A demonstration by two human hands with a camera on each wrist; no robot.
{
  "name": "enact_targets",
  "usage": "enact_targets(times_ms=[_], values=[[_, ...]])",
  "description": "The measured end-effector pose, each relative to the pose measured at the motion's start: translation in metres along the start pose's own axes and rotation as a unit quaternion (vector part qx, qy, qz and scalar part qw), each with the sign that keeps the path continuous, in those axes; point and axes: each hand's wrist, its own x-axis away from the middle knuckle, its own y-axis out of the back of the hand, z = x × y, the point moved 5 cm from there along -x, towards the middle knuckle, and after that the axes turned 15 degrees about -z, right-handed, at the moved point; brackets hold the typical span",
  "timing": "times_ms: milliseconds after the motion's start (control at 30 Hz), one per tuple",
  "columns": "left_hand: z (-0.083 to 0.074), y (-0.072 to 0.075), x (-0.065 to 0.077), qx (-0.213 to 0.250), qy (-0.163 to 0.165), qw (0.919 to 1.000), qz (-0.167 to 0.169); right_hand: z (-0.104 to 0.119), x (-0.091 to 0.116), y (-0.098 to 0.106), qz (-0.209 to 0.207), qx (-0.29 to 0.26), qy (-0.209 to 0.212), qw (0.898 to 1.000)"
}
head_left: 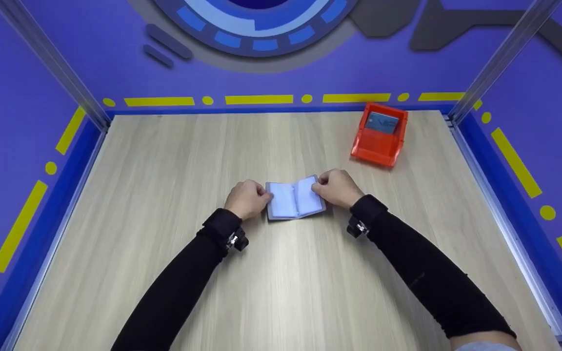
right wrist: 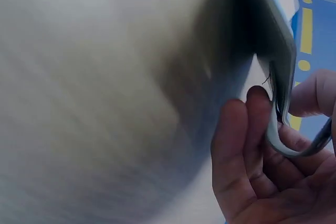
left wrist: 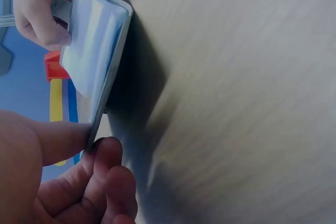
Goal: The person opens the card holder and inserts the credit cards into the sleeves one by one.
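An opened card holder (head_left: pixel 282 201) with clear plastic sleeves and a grey cover is held spread in the middle of the table. My left hand (head_left: pixel 248 200) pinches its left edge between thumb and fingers, as the left wrist view shows. On the opposite side, my right hand (head_left: pixel 340 189) pinches the right edge. A closing strap (right wrist: pixel 294 150) loops from the cover beside the right fingers. In the left wrist view, a snap on the strap (left wrist: pixel 61 9) shows near the right hand. The holder appears raised slightly, its shadow falling on the table.
At the back right stands a red tray (head_left: pixel 376 150) with a grey-blue card (head_left: pixel 382 123) inside. The wooden table (head_left: pixel 173 161) is bordered by blue walls (head_left: pixel 27 97) with yellow markings, on the left, back and right.
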Motion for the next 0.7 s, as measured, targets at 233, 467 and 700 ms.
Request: enact_targets(times_ms=[233, 467, 700], values=[[0.0025, 0.0003, -0.0014, -0.02, -0.007, 0.9997, -0.013, -0.0051, 0.0021, 0.002, -0.002, 0.05, 0.022, 0.998], [0.0051, -0.0047, -0.0023, -0.04, -0.019, 0.9987, -0.025, -0.0075, 0.006, 0.0027, -0.019, 0.081, 0.046, 0.995], [0.0037, -0.0054, -0.0011, -0.05, -0.035, 0.997, -0.046, -0.002, 0.0084, 0.0025, -0.043, 0.081, 0.11, 0.99]])
